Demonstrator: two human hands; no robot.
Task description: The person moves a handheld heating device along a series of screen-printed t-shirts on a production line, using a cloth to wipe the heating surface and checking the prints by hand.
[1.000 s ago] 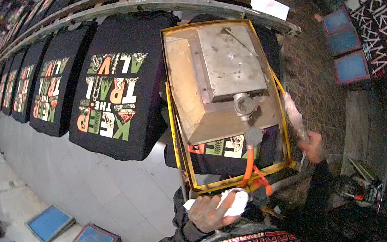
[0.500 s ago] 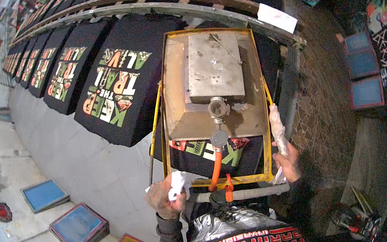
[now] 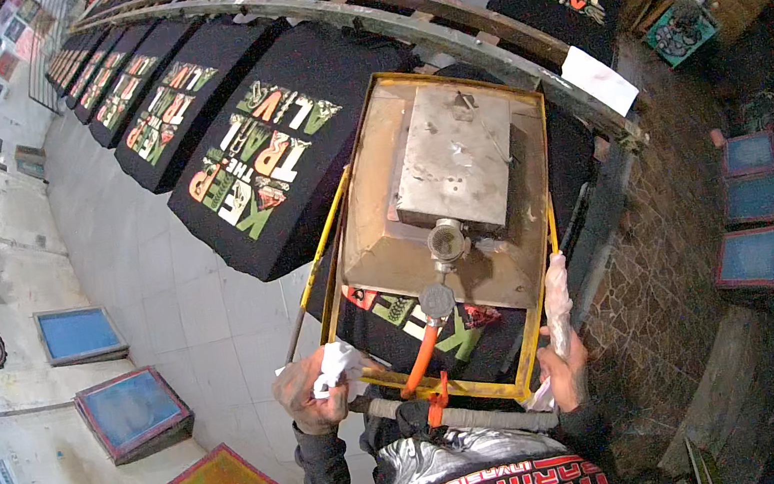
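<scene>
A gas heater [image 3: 454, 155] with a boxy metal top, a broad metal hood and an orange hose [image 3: 421, 360] sits in a yellow metal frame [image 3: 475, 382]. It is over a printed black T-shirt [image 3: 401, 343], hiding most of it. My left hand [image 3: 305, 397] is closed around a crumpled white cloth [image 3: 334, 367] at the frame's near left corner, by a rod. At the near right corner, my right hand [image 3: 567, 374] grips a handle wrapped in pale material [image 3: 555, 294]. A grey padded bar [image 3: 501, 416] runs between my hands, close to my body.
Rows of printed black T-shirts [image 3: 240, 179] lie on boards to the left and beyond a long metal rail [image 3: 473, 17]. Framed screens [image 3: 135, 412] lean along the left wall. More screens [image 3: 752, 257] and a teal crate [image 3: 681, 33] stand at the right.
My view has shifted and tilted, so the shirts and heater appear further right and slanted. Both hands keep their hold, with the heater still over the shirt.
</scene>
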